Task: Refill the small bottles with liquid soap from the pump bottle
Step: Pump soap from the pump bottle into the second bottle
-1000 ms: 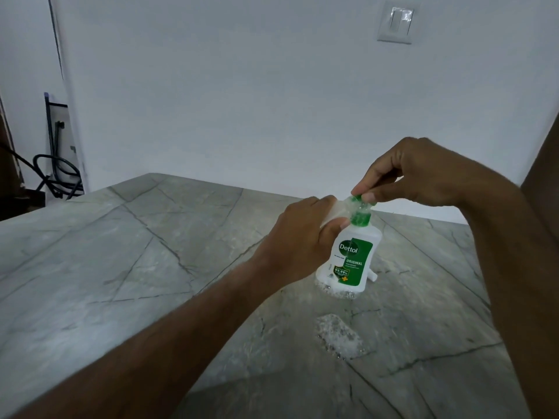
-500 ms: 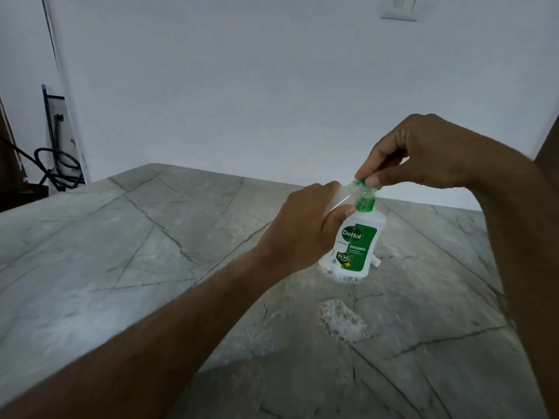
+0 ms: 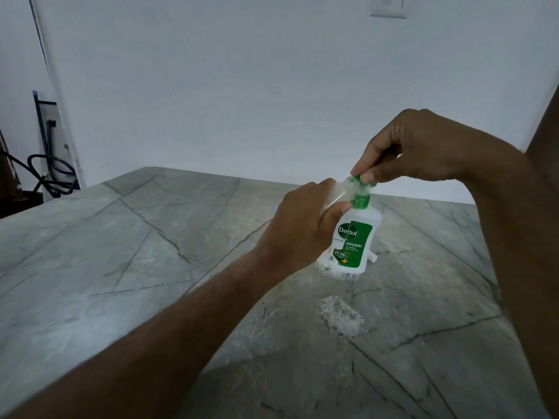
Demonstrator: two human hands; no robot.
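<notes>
Left hand (image 3: 298, 226) around a clear small bottle (image 3: 341, 193); right hand (image 3: 414, 146) on the pump bottle (image 3: 352, 243) head.

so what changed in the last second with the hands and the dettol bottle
Almost nothing moved. The left hand still grips a small clear bottle, the right hand still pinches the green pump top, and the Dettol bottle stays on the table.

Count from where I stand: one pump bottle (image 3: 351, 246) with a green label, one small clear bottle (image 3: 341, 193) and one green pump head (image 3: 361, 184). One patch of foam (image 3: 341, 317) on one stone counter (image 3: 151, 252). One wall switch (image 3: 388, 6), one coil of black cable (image 3: 51, 173), and my two hands: left hand (image 3: 302, 231), right hand (image 3: 411, 146).
</notes>
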